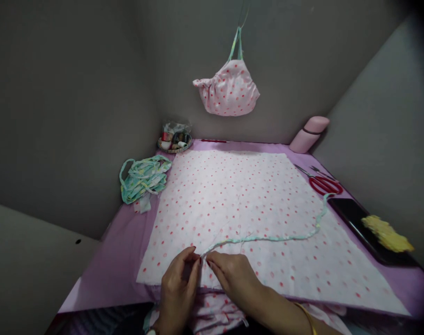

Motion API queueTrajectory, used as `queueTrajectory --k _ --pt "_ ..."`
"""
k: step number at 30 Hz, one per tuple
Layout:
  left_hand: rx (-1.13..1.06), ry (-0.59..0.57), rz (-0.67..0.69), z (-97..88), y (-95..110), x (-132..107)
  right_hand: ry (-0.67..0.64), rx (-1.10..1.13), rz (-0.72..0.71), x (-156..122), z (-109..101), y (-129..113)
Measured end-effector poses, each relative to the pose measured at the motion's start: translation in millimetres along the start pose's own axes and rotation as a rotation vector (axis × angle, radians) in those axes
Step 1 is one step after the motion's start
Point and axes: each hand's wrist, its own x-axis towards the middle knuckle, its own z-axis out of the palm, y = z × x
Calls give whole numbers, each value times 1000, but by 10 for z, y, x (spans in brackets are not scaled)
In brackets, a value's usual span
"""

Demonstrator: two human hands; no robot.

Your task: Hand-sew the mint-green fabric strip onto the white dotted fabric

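Note:
A narrow mint-green fabric strip (267,238) runs from between my fingertips across the dotted cloth and curves up toward the scissors. My left hand (178,281) pinches the strip's near end between thumb and fingers. Close beside it, my right hand (237,279) is closed in a pinch at the same end; whatever lies between its fingertips is too small to make out. Under both hands spreads a white cloth with red and pink dots (232,195). More pink dotted fabric (215,311) hangs below the table edge at my lap.
Mint fabric strips (145,179) lie bundled at left, near a small basket (175,150). Red-handled scissors (325,185), a black phone (354,228) with a yellow piece (386,232) on it, and a pink bottle (307,135) stand right. A dotted pouch-like piece (229,90) hangs behind.

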Motion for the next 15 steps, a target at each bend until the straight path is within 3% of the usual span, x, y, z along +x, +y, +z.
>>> queueTrajectory --k 15 --pt "12 41 31 9 3 11 -21 -38 43 28 26 -42"
